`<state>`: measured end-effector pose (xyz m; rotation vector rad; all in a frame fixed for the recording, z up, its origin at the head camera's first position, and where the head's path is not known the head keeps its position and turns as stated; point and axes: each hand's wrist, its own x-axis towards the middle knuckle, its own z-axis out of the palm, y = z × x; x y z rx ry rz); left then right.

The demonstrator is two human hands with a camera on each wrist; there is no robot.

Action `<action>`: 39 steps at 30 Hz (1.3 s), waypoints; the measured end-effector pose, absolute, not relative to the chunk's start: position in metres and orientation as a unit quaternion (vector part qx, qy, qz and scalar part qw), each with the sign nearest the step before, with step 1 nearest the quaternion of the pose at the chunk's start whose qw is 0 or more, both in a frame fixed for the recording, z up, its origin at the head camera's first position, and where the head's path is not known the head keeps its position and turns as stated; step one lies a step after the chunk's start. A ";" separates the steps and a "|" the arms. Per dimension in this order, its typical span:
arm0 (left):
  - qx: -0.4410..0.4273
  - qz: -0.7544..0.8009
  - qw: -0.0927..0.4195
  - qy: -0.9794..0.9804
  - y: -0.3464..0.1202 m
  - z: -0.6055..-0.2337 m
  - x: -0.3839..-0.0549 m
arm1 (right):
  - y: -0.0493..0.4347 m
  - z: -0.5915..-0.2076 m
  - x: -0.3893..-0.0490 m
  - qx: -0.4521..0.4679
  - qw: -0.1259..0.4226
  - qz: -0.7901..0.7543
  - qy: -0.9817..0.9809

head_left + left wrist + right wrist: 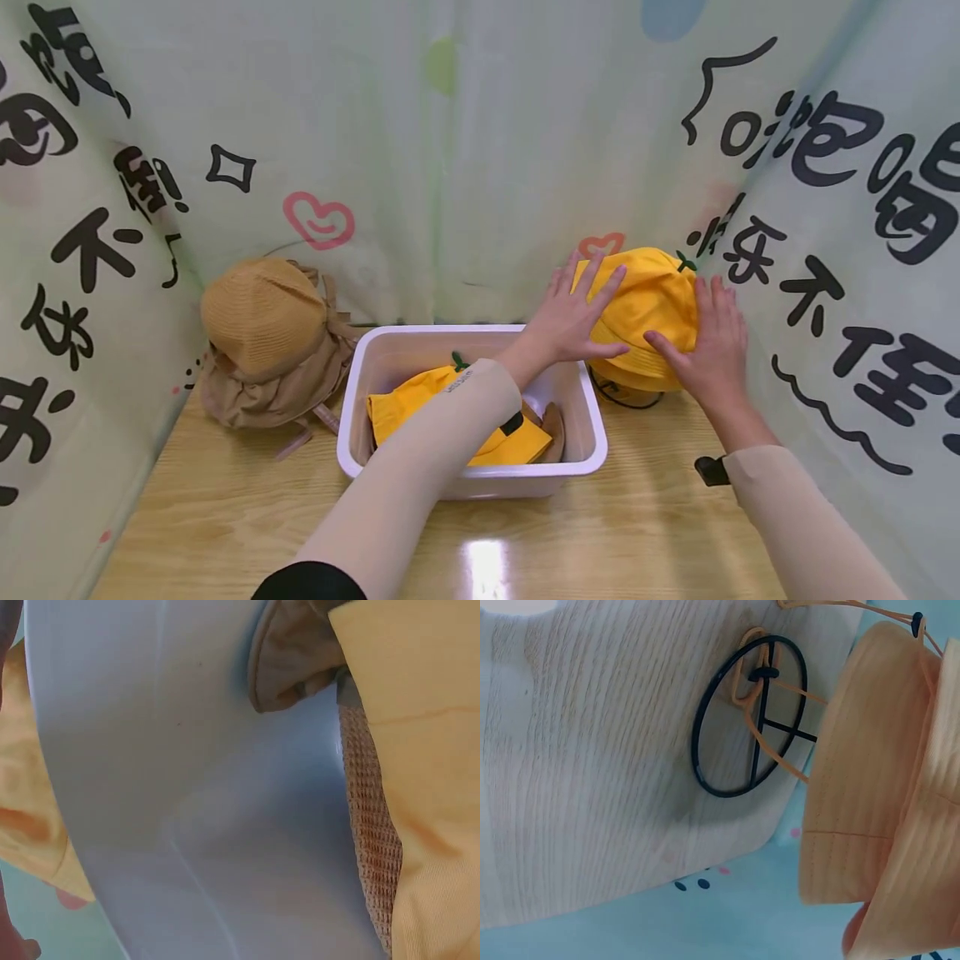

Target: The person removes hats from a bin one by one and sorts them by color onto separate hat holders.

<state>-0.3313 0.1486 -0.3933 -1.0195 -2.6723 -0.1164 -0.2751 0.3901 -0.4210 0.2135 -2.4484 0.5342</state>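
A yellow bucket hat [645, 304] with a small green sprout on top sits on a black wire stand, whose round base [697, 742] rests on the table. My left hand [573, 312] is at the hat's left side with fingers spread and straight. On the right side, my right hand [716, 346] lies along the hat with extended fingers, its thumb toward the front. An orange cord [769, 746] hangs from the hat down by the stand's base. Under my left forearm, another yellow hat [408, 400] with a green sprout lies in a white plastic bin [517, 472].
At the back left stands a tan straw hat [262, 312] with brown fabric and ties. Inside the bin, brown fabric [296, 656] and a woven piece [369, 825] show beside the yellow hat. Printed curtains [510, 167] enclose the wooden table [600, 533] at back and sides.
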 end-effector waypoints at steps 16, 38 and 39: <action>-0.370 -0.070 0.065 -0.924 0.170 -0.400 -0.349 | 0.392 -0.428 -0.277 0.093 0.299 0.197 -0.929; -0.370 -0.170 -0.044 -0.912 0.192 -0.412 -0.354 | 0.399 -0.445 -0.280 0.120 0.287 0.223 -0.924; -0.369 -0.175 -0.052 -0.911 0.191 -0.413 -0.354 | 0.399 -0.446 -0.281 0.122 0.284 0.222 -0.925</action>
